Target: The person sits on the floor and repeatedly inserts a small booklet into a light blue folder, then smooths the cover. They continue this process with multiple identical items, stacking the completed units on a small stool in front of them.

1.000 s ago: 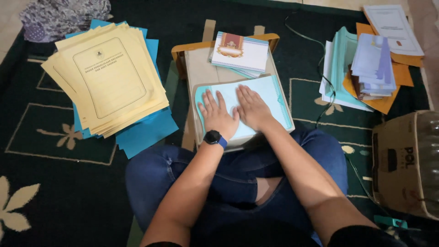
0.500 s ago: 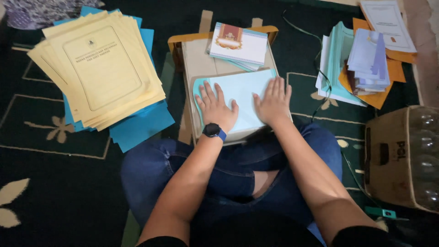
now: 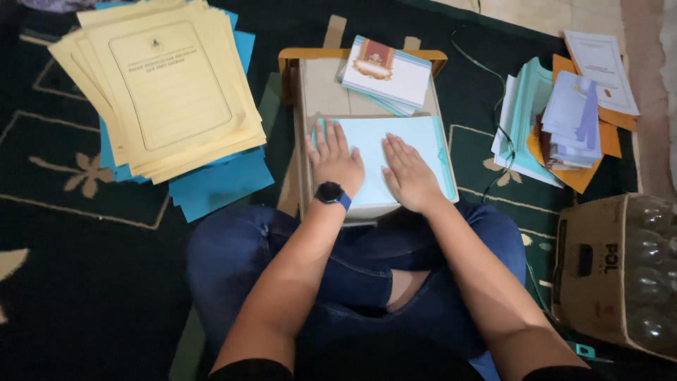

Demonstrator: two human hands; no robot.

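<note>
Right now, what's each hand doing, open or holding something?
Left hand: open, flat, palm down on the light blue folder, holding nothing.
Right hand: open, flat on the same folder, holding nothing.

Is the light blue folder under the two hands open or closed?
Closed: the light blue folder lies flat, only its plain cover showing, under the left hand and right hand.

Person's wearing ripped blue denim jeans (image 3: pixel 352 261) with a tear showing at the knee, black short sleeves, and a black square smartwatch with blue strap (image 3: pixel 331 194) sitting on the left wrist.
</note>
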